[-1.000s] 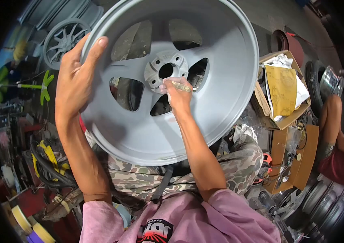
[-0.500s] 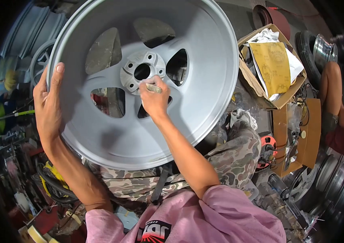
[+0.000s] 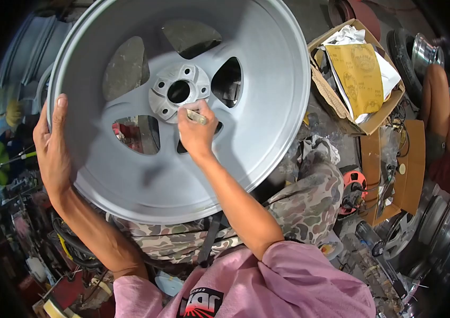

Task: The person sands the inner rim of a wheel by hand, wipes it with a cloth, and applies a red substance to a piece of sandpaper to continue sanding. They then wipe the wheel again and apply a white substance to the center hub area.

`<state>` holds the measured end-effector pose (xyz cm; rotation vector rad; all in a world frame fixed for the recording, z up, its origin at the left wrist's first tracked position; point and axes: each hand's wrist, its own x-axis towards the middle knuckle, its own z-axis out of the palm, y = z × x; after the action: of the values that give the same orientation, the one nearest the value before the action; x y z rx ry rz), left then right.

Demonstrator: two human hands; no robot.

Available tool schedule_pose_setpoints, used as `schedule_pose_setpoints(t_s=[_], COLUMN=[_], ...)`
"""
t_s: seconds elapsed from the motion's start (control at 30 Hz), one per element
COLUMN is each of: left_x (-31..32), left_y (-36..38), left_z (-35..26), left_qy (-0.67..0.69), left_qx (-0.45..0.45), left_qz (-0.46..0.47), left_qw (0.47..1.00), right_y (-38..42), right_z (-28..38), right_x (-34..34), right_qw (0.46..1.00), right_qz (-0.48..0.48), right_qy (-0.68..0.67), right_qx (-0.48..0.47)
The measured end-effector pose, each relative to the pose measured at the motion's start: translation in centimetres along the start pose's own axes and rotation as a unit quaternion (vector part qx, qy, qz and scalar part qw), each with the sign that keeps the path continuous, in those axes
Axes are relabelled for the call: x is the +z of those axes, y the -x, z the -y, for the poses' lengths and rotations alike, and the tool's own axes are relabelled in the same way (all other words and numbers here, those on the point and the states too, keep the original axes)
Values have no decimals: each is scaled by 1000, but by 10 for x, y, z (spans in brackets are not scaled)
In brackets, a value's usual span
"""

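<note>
A large grey wheel rim (image 3: 145, 183) leans over my lap, its hollow inner side toward me. My left hand (image 3: 55, 143) grips the outer lip on the left, thumb over the edge and fingers behind. In my right hand (image 3: 197, 132) is a small folded piece of sandpaper (image 3: 197, 117), pinched and pressed near the lower edge of the hub face (image 3: 157, 100). The hub has a round centre hole and several bolt holes around it. Part of the hub's lower right side and one opening between the spokes are covered by my right hand.
At the right stands a cardboard box (image 3: 336, 114) holding a sandpaper sheet (image 3: 357, 74) and crumpled paper. Below it lie an open carton (image 3: 413, 169) and a red-and-black round item (image 3: 353, 185). Another person's leg (image 3: 437, 100) shows at far right. Stacked wheels and clutter line both sides.
The wheel rim has shifted slightly left in view, with my left hand still on its lip. My right hand stays by the lower hub, its sandpaper turned a little.
</note>
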<state>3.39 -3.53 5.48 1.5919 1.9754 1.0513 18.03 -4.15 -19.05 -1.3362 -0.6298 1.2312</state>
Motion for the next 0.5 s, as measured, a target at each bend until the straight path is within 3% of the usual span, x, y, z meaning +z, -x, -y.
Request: schedule_pose_setpoints(t_s=[0.1,0.3,0.43,0.5], left_x=[1,1,1,0], left_y=[-2,-1,-3,-2], left_z=[0,0,0,-2], left_qy=[18,-1,7,7], left_qx=[19,14,21,23], left_qz=[3,6,8,11], left_qw=[1000,1000,1000,1000], right_y=[2,3,2,4], right_z=[3,-3,4,18], right_x=[11,4,14,-1], right_qw=[999,999,997,999], right_qz=[1,-15,-18,16], right_qy=[-54,38,-74,14], right_qx=[-9,-31,-4,30])
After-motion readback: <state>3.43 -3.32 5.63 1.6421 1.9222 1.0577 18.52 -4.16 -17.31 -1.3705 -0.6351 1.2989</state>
